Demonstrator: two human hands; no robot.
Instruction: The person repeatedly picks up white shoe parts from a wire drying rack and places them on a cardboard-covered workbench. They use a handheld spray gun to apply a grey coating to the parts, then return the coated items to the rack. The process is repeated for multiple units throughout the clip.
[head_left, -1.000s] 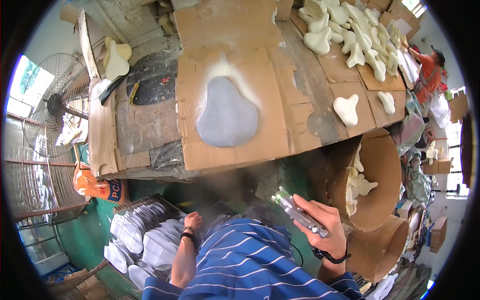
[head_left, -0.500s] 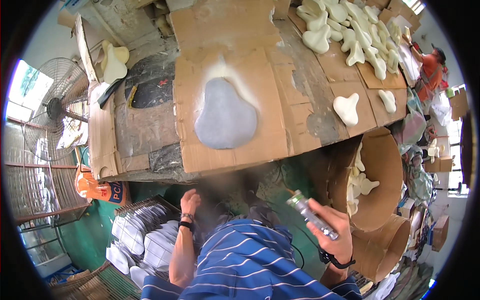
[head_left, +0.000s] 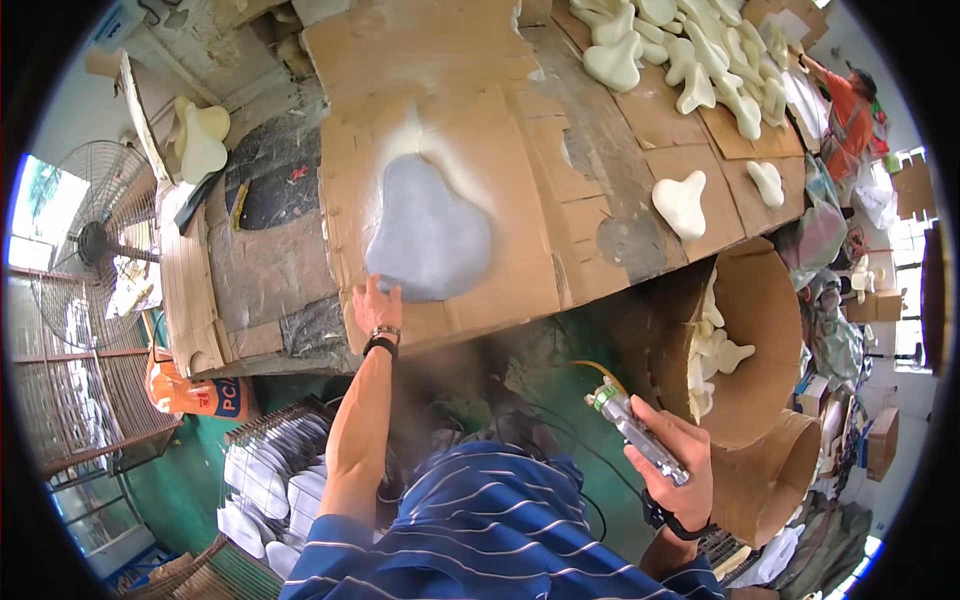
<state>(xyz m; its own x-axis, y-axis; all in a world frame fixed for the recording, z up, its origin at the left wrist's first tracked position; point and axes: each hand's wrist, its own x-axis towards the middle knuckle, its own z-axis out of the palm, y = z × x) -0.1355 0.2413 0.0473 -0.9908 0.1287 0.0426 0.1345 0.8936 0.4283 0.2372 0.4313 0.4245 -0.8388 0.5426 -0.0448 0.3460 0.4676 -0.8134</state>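
A grey, saddle-shaped foam pad (head_left: 430,235) lies flat on cardboard at the near side of the worktable, with a pale overspray mark around its upper edge. My left hand (head_left: 377,308) reaches to the pad's lower left corner. Its fingertips touch the edge there, thumb and fingers apart. Off the table's front edge, my right hand (head_left: 678,468) is wrapped around a silvery spray gun (head_left: 638,435) with a green ring near its tip. The gun points up and left, away from the pad. A yellow hose (head_left: 605,372) shows behind it.
Cream foam pads (head_left: 690,60) are heaped at the far right, with a loose one (head_left: 681,205) nearer. A cardboard drum (head_left: 762,350) holds more. Grey pads (head_left: 255,480) fill a wire basket at lower left. A large fan (head_left: 95,243) stands left. Another person (head_left: 850,115) works far right.
My left hand has moved up from beside my body to the grey pad's edge. The spray gun stays in my right hand, slightly lower. The whole view has shifted a little.
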